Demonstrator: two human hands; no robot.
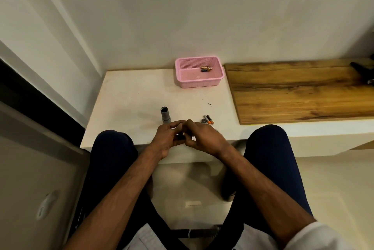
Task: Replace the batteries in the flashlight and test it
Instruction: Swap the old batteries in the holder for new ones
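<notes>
A person's left hand [166,139] and right hand [204,138] pinch a small dark part [180,136], perhaps the battery holder, at the edge of the table [125,108], where a slip would drop it.

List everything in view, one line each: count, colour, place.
table: one, white, against the wall
wooden board: one, brown, right of the basket
basket: one, pink, table's far edge
batteries in basket: a few, gold and black, count unclear
flashlight body: one, grey, upright on table, open end up
loose batteries: at least two, black and orange, table's near right
round cap: one, dark, beside the loose batteries
small dark part: one, between both hands, mostly hidden
dark object: one, black, board's far right end
left hand: one, grips the small dark part
right hand: one, grips the small dark part
</notes>
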